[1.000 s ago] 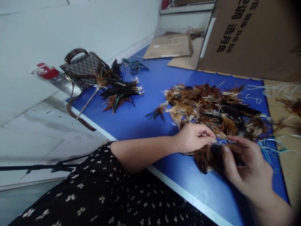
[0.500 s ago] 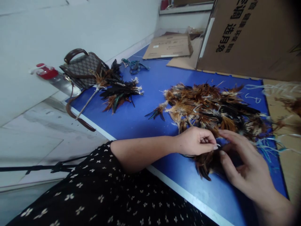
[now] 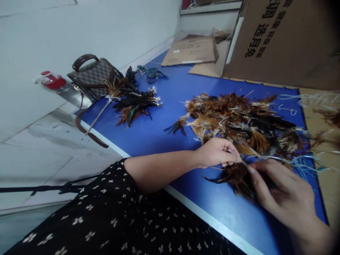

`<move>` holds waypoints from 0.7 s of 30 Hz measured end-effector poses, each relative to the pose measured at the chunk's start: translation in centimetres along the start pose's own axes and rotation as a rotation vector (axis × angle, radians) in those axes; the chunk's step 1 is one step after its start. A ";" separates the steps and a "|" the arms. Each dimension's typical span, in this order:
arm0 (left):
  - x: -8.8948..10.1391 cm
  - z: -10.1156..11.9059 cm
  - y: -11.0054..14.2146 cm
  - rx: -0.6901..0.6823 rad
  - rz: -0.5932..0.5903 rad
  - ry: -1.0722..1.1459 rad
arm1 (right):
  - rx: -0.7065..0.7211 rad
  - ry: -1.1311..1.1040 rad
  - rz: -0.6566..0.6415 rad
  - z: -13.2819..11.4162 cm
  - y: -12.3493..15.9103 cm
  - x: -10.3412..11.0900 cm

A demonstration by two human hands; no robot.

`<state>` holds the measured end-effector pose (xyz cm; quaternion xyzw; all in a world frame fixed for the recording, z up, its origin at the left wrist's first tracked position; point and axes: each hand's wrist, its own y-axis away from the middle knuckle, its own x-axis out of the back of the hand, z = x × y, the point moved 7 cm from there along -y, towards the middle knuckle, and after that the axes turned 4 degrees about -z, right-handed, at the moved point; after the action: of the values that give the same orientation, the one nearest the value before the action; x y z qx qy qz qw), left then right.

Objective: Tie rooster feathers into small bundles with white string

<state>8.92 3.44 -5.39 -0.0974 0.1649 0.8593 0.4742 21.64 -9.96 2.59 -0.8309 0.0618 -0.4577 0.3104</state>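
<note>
A thin pale strand [image 3: 244, 163], string or quill I cannot tell, runs between my two hands. My left hand [image 3: 218, 153] is closed, pinching its left end with thumb and fingers. From the right, my right hand [image 3: 287, 193] is closed on the other end between thumb and forefinger; its lower fingers are partly hidden. Just below the hands hangs a clump of dark brown and black feathers [image 3: 239, 179], and whether the right fingers also grip it is unclear. Behind them lies a large heap of brown, orange and black feathers [image 3: 225, 111].
Farther left on the blue tabletop [image 3: 159, 134] are a smaller feather bundle [image 3: 135, 102], a patterned handbag [image 3: 95, 78] and a red-capped bottle [image 3: 61, 86]. A large cardboard box [image 3: 287, 49] stands at the back right. Loose clear plastic strips [image 3: 313, 101] lie at the right edge.
My left hand has shifted slightly left, and the pale strand now shows stretched between both hands. My right thumb and forefinger have closed together; the dark feathers below have turned.
</note>
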 end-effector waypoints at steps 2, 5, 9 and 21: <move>0.2 0.0 0.0 0.006 0.011 0.024 | 0.021 -0.055 -0.027 -0.3 0.0 0.0; 0.4 -0.1 -0.2 -0.037 0.019 0.012 | 0.034 -0.119 -0.045 -0.4 0.1 0.1; 0.1 0.4 -0.1 -0.211 -0.006 -0.107 | -0.101 -0.092 0.037 1.0 0.4 0.5; -1.9 3.5 2.6 -0.968 -0.006 -0.641 | -0.552 -0.391 0.061 3.5 1.4 -1.5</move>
<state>7.72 2.01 -1.00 -0.0387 -0.3987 0.8223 0.4043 23.81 -8.91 -0.62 -0.9535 0.1474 -0.2460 0.0931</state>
